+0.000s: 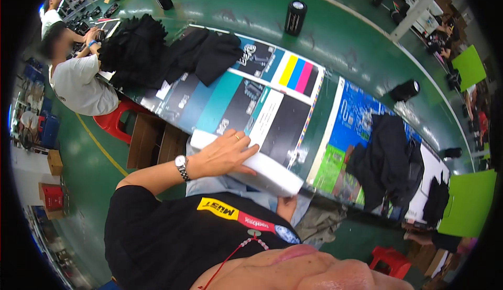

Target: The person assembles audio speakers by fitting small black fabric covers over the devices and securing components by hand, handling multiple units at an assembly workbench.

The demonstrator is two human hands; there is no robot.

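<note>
A long white slab (270, 176), which looks like foam, lies tilted along the near edge of the table, in front of my lap. My left hand (225, 153), with a watch at the wrist and a ring, grips it from above: the fingers curl over its top and the thumb presses on the near side. My right hand (286, 207) shows only in part, below the slab's right end. Its fingers are hidden, so whether it touches the slab cannot be made out. Under and beyond the slab, printed sheets (209, 104) in teal, grey and black cover the tabletop.
Black gloves or cloths are heaped (137, 49) at the far left, with black fabric (209, 54) beside them. More black cloth (385, 159) lies on the right. A co-worker (78, 83) sits at left on a red stool (118, 119). Cardboard boxes (146, 140) stand below the table.
</note>
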